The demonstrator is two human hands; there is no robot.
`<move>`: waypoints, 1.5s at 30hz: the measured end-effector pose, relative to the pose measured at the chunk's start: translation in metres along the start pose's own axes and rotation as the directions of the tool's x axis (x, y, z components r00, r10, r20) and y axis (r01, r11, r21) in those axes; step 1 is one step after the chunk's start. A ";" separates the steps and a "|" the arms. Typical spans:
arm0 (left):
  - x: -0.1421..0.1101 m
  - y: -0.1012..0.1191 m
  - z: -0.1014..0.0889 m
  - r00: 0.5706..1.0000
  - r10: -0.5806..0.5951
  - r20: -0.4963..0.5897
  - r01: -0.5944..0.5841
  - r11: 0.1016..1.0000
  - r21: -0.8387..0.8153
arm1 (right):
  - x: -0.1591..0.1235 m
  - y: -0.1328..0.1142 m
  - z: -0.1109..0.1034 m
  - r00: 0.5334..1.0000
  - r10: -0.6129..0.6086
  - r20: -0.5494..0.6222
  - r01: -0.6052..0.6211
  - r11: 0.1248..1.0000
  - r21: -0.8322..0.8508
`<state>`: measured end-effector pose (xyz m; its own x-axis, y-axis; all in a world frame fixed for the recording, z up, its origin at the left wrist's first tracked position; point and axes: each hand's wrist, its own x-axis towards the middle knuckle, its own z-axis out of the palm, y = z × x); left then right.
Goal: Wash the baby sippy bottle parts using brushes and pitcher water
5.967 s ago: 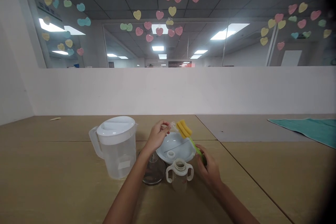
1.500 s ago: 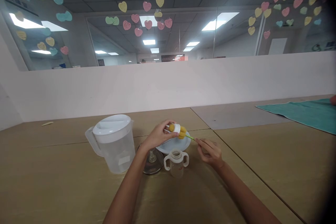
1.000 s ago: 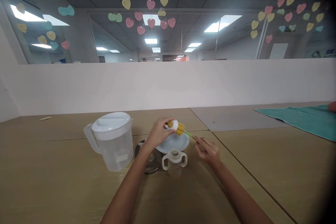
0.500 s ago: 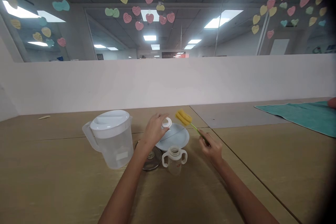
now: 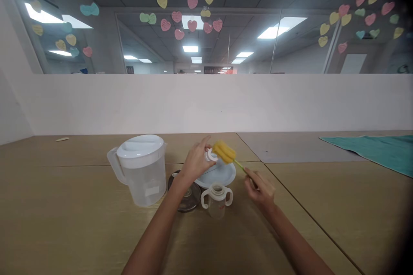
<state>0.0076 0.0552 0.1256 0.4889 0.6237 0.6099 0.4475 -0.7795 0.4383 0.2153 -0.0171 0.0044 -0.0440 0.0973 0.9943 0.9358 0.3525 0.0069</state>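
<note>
My left hand (image 5: 197,159) grips a white ring-shaped bottle cap (image 5: 209,155) by its edge, above a pale blue bowl (image 5: 219,176). My right hand (image 5: 260,185) is closed around the green handle of a bottle brush (image 5: 225,151). The brush's yellow sponge head is right beside the cap and overlaps its right side; whether they touch I cannot tell. Below the bowl stands an upright, clear baby bottle (image 5: 217,207) with two white handles and an uncovered mouth. A dark glass lid (image 5: 189,200) lies partly hidden behind my left forearm.
A clear plastic pitcher (image 5: 145,184) with a white lid stands left of my left arm. A teal cloth (image 5: 380,148) lies at the far right. One small flat pale piece (image 5: 62,139) rests at the back left. Behind the table rises a white wall (image 5: 206,103) below a window.
The brush's sponge head has moved left, up to the cap. My left hand has turned the cap slightly toward it. The whole view has shifted a little.
</note>
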 end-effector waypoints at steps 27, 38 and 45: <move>-0.002 0.016 0.004 0.989 0.137 -0.051 -0.141 0.987 -0.076 | 0.001 -0.005 0.008 0.983 0.048 0.178 -0.046 0.999 -0.020; 0.000 0.005 -0.007 0.984 0.091 -0.155 -0.061 0.980 0.189 | -0.002 -0.007 0.009 0.981 0.001 0.195 0.001 1.000 -0.010; -0.002 0.011 -0.004 0.995 0.098 -0.021 -0.092 0.977 0.195 | 0.001 -0.006 0.007 0.986 0.072 0.150 -0.071 0.997 -0.012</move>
<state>0.0088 0.0452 0.1319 0.5143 0.5429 0.6639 0.5379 -0.8071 0.2433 0.2071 -0.0127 0.0050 -0.0281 0.2613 0.9649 0.9407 0.3334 -0.0629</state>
